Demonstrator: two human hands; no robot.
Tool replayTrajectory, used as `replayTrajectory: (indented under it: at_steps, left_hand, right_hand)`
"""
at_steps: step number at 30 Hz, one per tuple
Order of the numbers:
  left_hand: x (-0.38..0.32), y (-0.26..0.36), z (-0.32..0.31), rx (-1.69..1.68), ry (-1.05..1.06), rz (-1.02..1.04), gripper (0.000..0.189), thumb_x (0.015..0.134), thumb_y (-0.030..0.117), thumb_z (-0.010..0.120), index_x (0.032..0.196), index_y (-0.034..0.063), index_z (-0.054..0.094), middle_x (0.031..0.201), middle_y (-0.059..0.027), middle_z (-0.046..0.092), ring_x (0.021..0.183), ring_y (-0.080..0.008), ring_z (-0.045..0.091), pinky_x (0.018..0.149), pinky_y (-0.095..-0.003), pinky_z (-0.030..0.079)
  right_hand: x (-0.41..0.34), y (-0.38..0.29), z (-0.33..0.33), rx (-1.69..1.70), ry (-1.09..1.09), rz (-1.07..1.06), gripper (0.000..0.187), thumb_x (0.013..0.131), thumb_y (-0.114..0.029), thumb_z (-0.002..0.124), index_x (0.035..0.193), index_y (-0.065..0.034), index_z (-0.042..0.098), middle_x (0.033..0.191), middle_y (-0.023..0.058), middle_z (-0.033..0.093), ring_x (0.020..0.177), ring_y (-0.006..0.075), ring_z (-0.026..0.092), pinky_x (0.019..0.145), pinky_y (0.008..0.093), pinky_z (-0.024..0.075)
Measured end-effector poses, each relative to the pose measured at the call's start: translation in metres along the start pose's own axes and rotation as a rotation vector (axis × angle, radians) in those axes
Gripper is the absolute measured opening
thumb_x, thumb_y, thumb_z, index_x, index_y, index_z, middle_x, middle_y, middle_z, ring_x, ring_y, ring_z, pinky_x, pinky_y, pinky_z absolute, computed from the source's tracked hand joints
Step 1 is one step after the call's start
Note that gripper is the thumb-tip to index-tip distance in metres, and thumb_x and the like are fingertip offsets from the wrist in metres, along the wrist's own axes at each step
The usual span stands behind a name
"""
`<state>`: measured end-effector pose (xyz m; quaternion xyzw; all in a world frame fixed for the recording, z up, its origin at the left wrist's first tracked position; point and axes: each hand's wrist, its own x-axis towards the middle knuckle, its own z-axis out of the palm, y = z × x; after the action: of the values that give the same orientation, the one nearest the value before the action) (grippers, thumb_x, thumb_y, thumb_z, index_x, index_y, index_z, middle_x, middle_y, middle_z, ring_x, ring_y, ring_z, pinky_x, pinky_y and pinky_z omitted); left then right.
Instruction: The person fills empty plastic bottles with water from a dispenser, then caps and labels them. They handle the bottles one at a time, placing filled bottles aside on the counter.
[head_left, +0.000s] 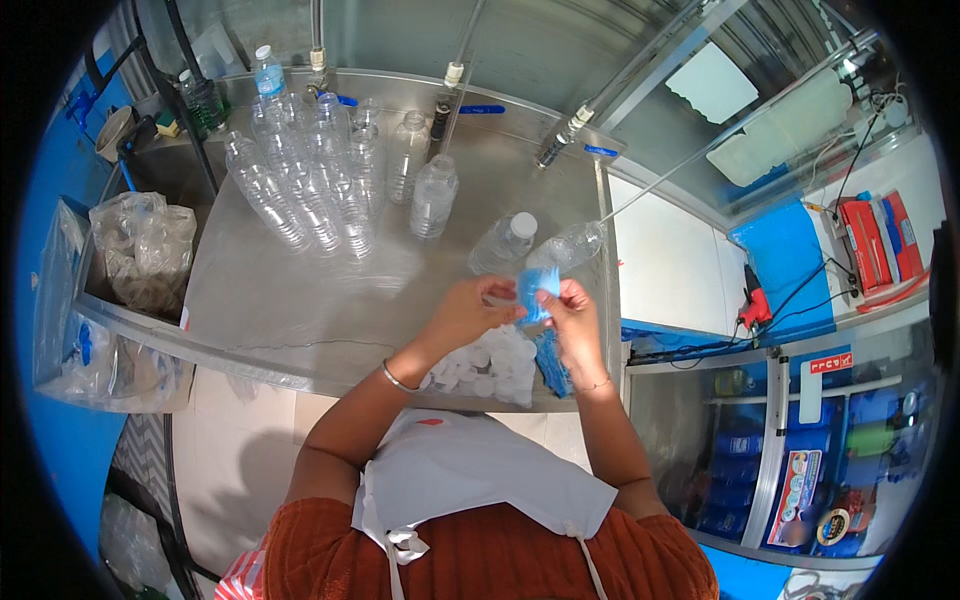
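Between my two hands is a blue plastic bottle label (538, 294). My right hand (570, 313) pinches its right side; my left hand (491, 304) is at its left edge, fingertips curled, and whether it grips the label is hard to tell. Just beyond stand a clear bottle with a white cap (504, 244) and a clear plastic bottle lying tilted (574, 246). Near the counter's front edge, below my hands, lies a clear bag of white caps (484, 367), with a bundle of blue labels (553, 364) beside it, partly behind my right wrist.
Several clear uncapped bottles (322, 176) stand at the back left of the steel counter (285, 300), with one capped, labelled bottle (269, 73) behind. Filling nozzles (555, 146) line the back. A sink (206, 161) at left holds crumpled plastic bags (146, 247). A glass-doored cabinet (772, 450) is at right.
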<state>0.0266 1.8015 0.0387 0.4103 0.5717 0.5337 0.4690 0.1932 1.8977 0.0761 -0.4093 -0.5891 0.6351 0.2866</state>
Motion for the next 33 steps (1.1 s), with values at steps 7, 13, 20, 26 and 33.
replayTrajectory:
  at_steps: [7, 13, 20, 26, 33]
  left_hand:
    - [0.019, 0.043, -0.023, 0.497, 0.436, 0.569, 0.076, 0.077, 0.016, 0.080, 0.142, 0.0052, 0.043, 0.133, -0.0155, 0.054, 0.117, -0.0281, 0.057, 0.092, -0.0382, 0.050]
    - [0.057, 0.023, -0.019, 0.406, 0.348, 0.640, 0.089, 0.070, 0.013, 0.082, 0.146, 0.0064, 0.035, 0.128, -0.0191, 0.055, 0.116, -0.0376, 0.053, 0.098, -0.0452, 0.044]
    - [0.060, -0.019, -0.020, 0.367, 0.285, 0.430, 0.097, 0.070, 0.013, 0.083, 0.150, 0.0062, 0.028, 0.131, -0.0216, 0.054, 0.124, -0.0378, 0.051, 0.102, -0.0437, 0.043]
    - [0.049, -0.015, -0.015, 0.389, 0.221, 0.484, 0.100, 0.072, 0.013, 0.081, 0.153, 0.0067, 0.023, 0.137, -0.0240, 0.051, 0.129, -0.0389, 0.048, 0.106, -0.0422, 0.040]
    - [-0.034, -0.025, -0.034, 0.607, 0.176, 0.366, 0.067, 0.078, 0.010, 0.074, 0.138, 0.0049, 0.046, 0.130, -0.0180, 0.057, 0.121, -0.0368, 0.053, 0.102, -0.0409, 0.044]
  right_hand:
    - [0.027, -0.095, 0.012, -0.949, -0.041, -0.888, 0.018, 0.086, -0.003, 0.060, 0.103, -0.0074, 0.064, 0.101, 0.0104, 0.059, 0.084, 0.0272, 0.060, 0.078, 0.0372, 0.0426]
    - [0.045, -0.109, 0.043, -1.094, -0.187, -0.713, 0.019, 0.086, -0.010, 0.067, 0.104, -0.0056, 0.065, 0.095, 0.0121, 0.059, 0.078, 0.0247, 0.058, 0.075, 0.0371, 0.0458]
    - [0.056, -0.077, 0.043, -0.970, -0.113, -0.704, 0.031, 0.086, -0.023, 0.071, 0.111, -0.0064, 0.063, 0.097, 0.0146, 0.065, 0.075, 0.0294, 0.062, 0.066, 0.0383, 0.0501]
    - [0.042, -0.073, 0.026, -0.951, -0.050, -0.517, 0.034, 0.083, -0.025, 0.075, 0.109, -0.0072, 0.064, 0.090, 0.0148, 0.069, 0.078, 0.0290, 0.068, 0.069, 0.0363, 0.0542]
    - [0.028, -0.111, -0.102, -0.383, 0.141, -0.525, 0.013, 0.087, -0.010, 0.075, 0.094, -0.0039, 0.066, 0.080, -0.0050, 0.061, 0.072, 0.0036, 0.051, 0.064, 0.0197, 0.0417]
